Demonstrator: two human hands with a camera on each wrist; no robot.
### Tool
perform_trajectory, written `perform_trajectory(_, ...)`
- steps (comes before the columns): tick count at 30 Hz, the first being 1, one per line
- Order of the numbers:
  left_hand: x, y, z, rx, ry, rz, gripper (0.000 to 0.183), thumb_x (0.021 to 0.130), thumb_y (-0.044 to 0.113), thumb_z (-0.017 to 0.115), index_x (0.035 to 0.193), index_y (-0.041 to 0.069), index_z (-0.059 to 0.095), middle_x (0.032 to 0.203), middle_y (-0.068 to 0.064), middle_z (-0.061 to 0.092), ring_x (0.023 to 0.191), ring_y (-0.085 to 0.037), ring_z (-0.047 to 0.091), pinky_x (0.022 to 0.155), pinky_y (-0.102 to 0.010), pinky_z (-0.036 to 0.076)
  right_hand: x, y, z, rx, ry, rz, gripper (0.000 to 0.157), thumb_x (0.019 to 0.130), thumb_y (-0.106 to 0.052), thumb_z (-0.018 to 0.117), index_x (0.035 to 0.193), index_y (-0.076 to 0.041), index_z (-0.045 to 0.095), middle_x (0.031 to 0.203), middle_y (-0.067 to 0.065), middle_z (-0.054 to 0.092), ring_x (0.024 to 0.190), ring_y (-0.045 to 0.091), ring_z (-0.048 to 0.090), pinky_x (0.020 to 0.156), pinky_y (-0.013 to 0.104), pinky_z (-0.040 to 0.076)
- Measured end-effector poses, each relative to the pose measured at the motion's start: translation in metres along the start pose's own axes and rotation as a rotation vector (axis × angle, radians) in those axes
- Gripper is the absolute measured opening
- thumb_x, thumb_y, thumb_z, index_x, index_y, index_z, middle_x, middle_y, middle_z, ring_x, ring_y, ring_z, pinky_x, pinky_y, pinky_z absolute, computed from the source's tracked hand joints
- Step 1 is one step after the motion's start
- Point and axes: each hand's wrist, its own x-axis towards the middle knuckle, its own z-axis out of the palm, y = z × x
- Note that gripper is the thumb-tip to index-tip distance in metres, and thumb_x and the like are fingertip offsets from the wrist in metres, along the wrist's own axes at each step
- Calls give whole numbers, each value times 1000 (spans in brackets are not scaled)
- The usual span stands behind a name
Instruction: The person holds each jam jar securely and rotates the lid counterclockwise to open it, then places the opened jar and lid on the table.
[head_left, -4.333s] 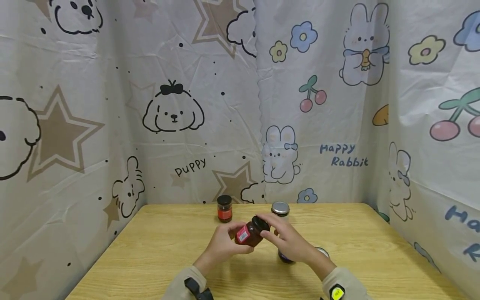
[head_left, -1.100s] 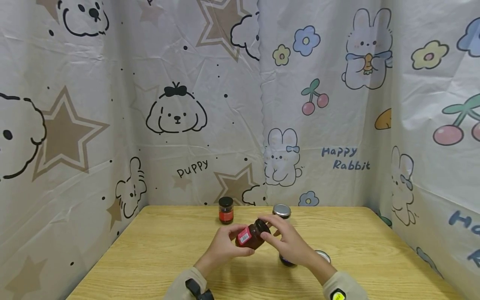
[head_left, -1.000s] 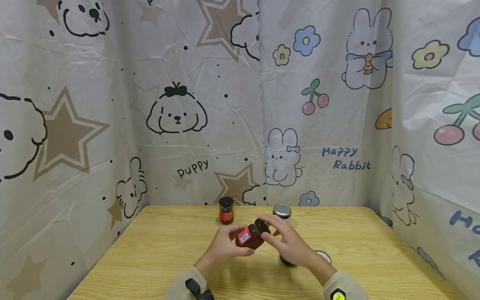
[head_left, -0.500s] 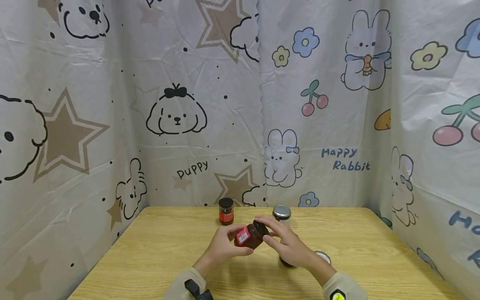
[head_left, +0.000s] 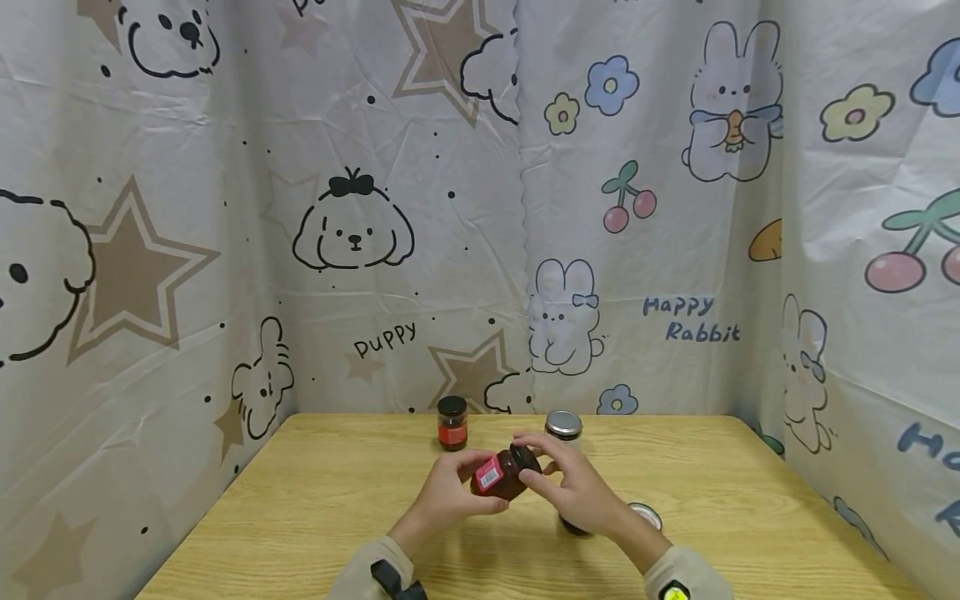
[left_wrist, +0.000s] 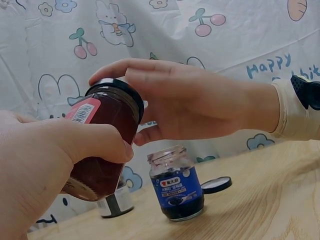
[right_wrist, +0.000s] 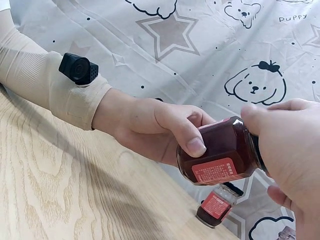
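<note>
My left hand [head_left: 442, 493] grips a glass jar [head_left: 498, 477] of dark red contents with a pink-red label, tilted above the table. A black lid [left_wrist: 116, 88] sits on its mouth, and my right hand [head_left: 576, 485] holds this lid by its rim with fingers and thumb. Below my right hand stands a blue-labelled jar [left_wrist: 176, 190] of dark contents, its mouth uncovered. A loose lid [left_wrist: 217, 185] lies on the table beside it; in the head view the right hand hides most of that jar.
Toward the back of the wooden table [head_left: 345, 500] stand a red-labelled jar with a black lid [head_left: 452, 423] and, further right, a jar with a silver lid [head_left: 563, 425]. Printed curtains [head_left: 420, 275] hang around the table's back and sides.
My right fingers and thumb have shifted slightly back and forth around the black lid. The left hand keeps its grip on the jar, which has barely moved.
</note>
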Motion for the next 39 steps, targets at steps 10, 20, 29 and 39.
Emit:
perform_trajectory(10,0,-1,0,27,18,5,53,76,12,93,125,8,72,118,0,72,111,-24,65,104,-52,46,0,2,1,40,-3,-16,39,102,-16,67,139,-22,58,147,6,55,119,23,59,82,36,58)
perform_trajectory(20,1,1,-2,46,19,-1,52,75,13,93,123,9,73,115,0,72,101,-21,67,91,-46,51,0,4,1,57,-4,-40,39,102,-12,67,140,-14,59,148,6,55,129,25,56,84,38,58)
perform_trajectory(29,1,1,-2,34,16,-9,52,75,12,93,123,8,73,115,-1,72,99,-21,66,88,-44,52,0,3,0,71,-21,-66,49,102,-9,66,148,-19,54,149,4,54,132,26,53,87,44,57)
perform_trajectory(39,0,-1,-1,11,-5,23,53,76,10,92,125,4,71,118,-5,72,108,-21,68,96,-35,52,-3,2,1,41,-14,-9,55,96,-2,67,147,-17,54,153,7,48,136,31,50,94,50,53)
